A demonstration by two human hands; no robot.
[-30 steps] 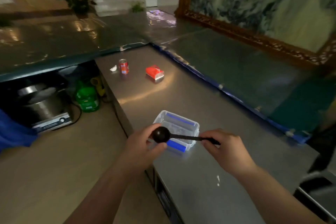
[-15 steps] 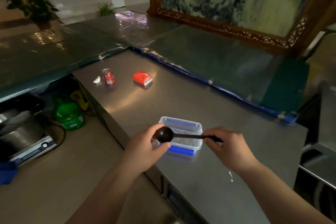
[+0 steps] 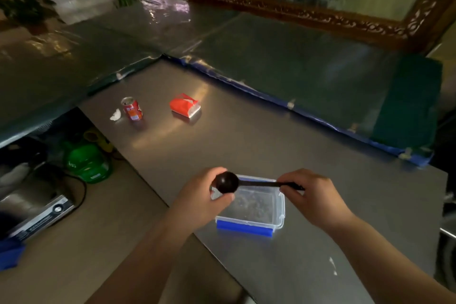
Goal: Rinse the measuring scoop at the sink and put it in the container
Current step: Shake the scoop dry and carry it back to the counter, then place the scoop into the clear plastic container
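Note:
A black measuring scoop with a round bowl and a long thin handle hangs level over a clear plastic container with blue clips. My left hand cups the scoop's bowl from the left. My right hand pinches the end of the handle at the right. The container stands open on the steel counter, close to its near-left edge, directly under the scoop. No sink shows in the head view.
A red drink can, a crumpled white scrap and a red packet lie farther back on the counter. Lower left are a green bottle and a steel cooker. A raised dark ledge borders the counter behind.
My view has swung to the left and drawn closer to the counter. Both hands keep their hold on the scoop, which now sits more fully over the container.

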